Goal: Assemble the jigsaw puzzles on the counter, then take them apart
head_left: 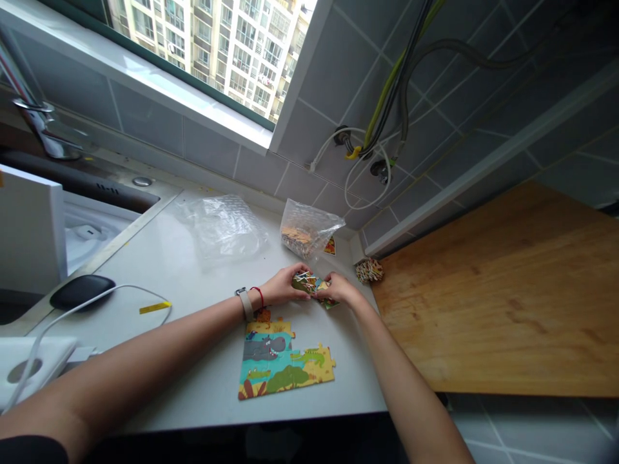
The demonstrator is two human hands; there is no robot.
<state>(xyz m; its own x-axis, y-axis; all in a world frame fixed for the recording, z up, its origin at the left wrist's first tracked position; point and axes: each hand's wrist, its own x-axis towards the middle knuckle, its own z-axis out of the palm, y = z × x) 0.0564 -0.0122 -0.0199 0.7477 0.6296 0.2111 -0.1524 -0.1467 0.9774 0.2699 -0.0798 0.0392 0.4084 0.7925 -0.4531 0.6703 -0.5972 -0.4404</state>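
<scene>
My left hand is closed around a dark green, patterned jigsaw puzzle piece with white streaks. Pinched in my right hand is another puzzle piece, its edge meeting or overlapping the left one; the fingers hide much of both. Below the hands lies a joined section of jigsaw puzzle showing a hippo, crocodiles, water and a bush. Just beyond the hands stands a clear plastic bag with more pieces in its bottom. A small colourful piece lies beside the bag.
An empty-looking crumpled plastic bag lies behind my left hand. A stack of pieces sits by the wooden board at right. On the left are a black mouse-shaped object, a white cable, a yellow strip and a sink.
</scene>
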